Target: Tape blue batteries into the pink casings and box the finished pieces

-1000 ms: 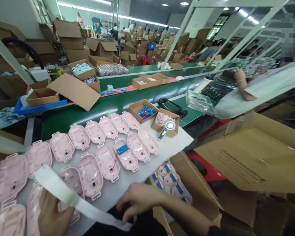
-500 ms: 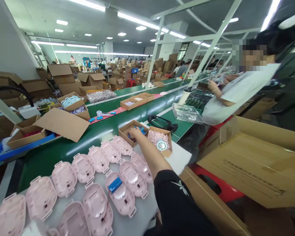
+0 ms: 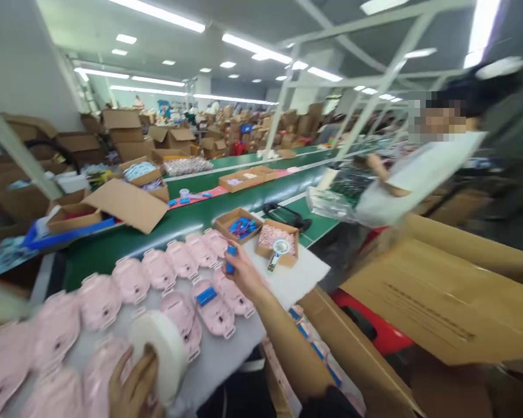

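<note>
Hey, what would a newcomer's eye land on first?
Likely the rows of pink plastic shells on the white foam sheet in front. Next, the right hand holding a blue battery pack by the rows' right end, and the left hand holding a white roll at lower left. A big cardboard box stands at right.
</note>
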`<move>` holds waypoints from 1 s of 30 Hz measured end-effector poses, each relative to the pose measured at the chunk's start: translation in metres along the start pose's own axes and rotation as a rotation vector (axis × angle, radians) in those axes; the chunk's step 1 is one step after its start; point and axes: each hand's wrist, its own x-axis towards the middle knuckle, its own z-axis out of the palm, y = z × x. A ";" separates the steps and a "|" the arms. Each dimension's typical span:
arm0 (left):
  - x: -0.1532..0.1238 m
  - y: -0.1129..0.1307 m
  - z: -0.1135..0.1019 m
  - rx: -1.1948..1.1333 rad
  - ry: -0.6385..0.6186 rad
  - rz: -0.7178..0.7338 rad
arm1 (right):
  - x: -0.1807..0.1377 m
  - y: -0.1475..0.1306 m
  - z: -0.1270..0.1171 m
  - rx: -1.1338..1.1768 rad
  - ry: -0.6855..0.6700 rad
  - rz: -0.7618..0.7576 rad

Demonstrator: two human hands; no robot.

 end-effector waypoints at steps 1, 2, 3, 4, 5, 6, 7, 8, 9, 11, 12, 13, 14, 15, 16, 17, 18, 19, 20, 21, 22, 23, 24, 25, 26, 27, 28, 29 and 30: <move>0.001 0.013 -0.009 0.001 -0.045 -0.057 | -0.030 0.007 0.007 0.021 -0.062 0.017; 0.003 0.025 -0.015 0.000 -0.067 -0.163 | -0.057 0.012 0.012 0.004 -0.118 0.032; 0.007 0.035 -0.019 0.012 -0.081 -0.241 | -0.081 0.014 0.015 -0.042 -0.166 0.047; 0.011 0.043 -0.022 0.026 -0.102 -0.268 | -0.100 0.013 0.017 -0.101 -0.197 0.063; 0.014 0.048 -0.024 0.040 -0.116 -0.284 | -0.116 0.011 0.019 -0.160 -0.214 0.076; 0.015 0.052 -0.027 0.053 -0.134 -0.279 | -0.128 0.007 0.020 -0.216 -0.223 0.087; 0.015 0.054 -0.029 0.058 -0.154 -0.270 | -0.136 0.003 0.021 -0.264 -0.229 0.093; 0.014 0.055 -0.031 0.059 -0.172 -0.269 | -0.142 0.000 0.022 -0.304 -0.234 0.089; 0.013 0.055 -0.033 0.058 -0.193 -0.272 | -0.146 -0.003 0.023 -0.334 -0.243 0.079; 0.009 0.053 -0.036 0.056 -0.227 -0.278 | -0.150 -0.005 0.025 -0.348 -0.257 0.059; 0.007 0.053 -0.037 0.056 -0.237 -0.278 | -0.151 -0.005 0.027 -0.329 -0.250 0.060; 0.007 0.053 -0.038 0.055 -0.244 -0.274 | -0.150 -0.003 0.029 -0.291 -0.228 0.076; 0.006 0.053 -0.039 0.054 -0.251 -0.269 | -0.150 -0.001 0.031 -0.232 -0.190 0.104; 0.006 0.053 -0.040 0.049 -0.261 -0.265 | -0.149 0.002 0.034 -0.157 -0.136 0.140; 0.005 0.053 -0.040 0.044 -0.274 -0.264 | -0.147 0.005 0.037 -0.073 -0.075 0.173; 0.005 0.054 -0.041 0.039 -0.290 -0.264 | -0.146 0.007 0.039 0.011 -0.021 0.200; 0.005 0.055 -0.041 0.037 -0.305 -0.264 | -0.145 0.009 0.041 0.085 0.018 0.217; 0.004 0.055 -0.042 0.040 -0.317 -0.262 | -0.144 0.010 0.042 0.142 0.032 0.232; 0.003 0.056 -0.043 0.045 -0.326 -0.256 | -0.144 0.011 0.042 0.173 0.011 0.247; 0.002 0.057 -0.044 0.051 -0.334 -0.246 | -0.144 0.011 0.040 0.174 -0.041 0.262; 0.001 0.057 -0.045 0.058 -0.344 -0.238 | -0.145 0.010 0.038 0.141 -0.107 0.271; 0.000 0.057 -0.046 0.064 -0.354 -0.230 | -0.146 0.010 0.034 0.074 -0.171 0.271; -0.001 0.058 -0.047 0.071 -0.365 -0.223 | -0.148 0.009 0.030 -0.021 -0.220 0.256; -0.001 0.057 -0.048 0.079 -0.377 -0.217 | -0.149 0.008 0.026 -0.133 -0.253 0.227; -0.001 0.057 -0.049 0.087 -0.388 -0.209 | -0.150 0.008 0.022 -0.243 -0.271 0.192; -0.001 0.057 -0.049 0.095 -0.398 -0.198 | -0.150 0.007 0.020 -0.340 -0.280 0.162; -0.001 0.057 -0.049 0.103 -0.404 -0.190 | -0.150 0.007 0.018 -0.413 -0.285 0.139; -0.001 0.057 -0.049 0.109 -0.408 -0.187 | -0.151 0.008 0.017 -0.464 -0.288 0.119; 0.000 0.057 -0.048 0.113 -0.410 -0.186 | -0.151 0.008 0.018 -0.496 -0.292 0.099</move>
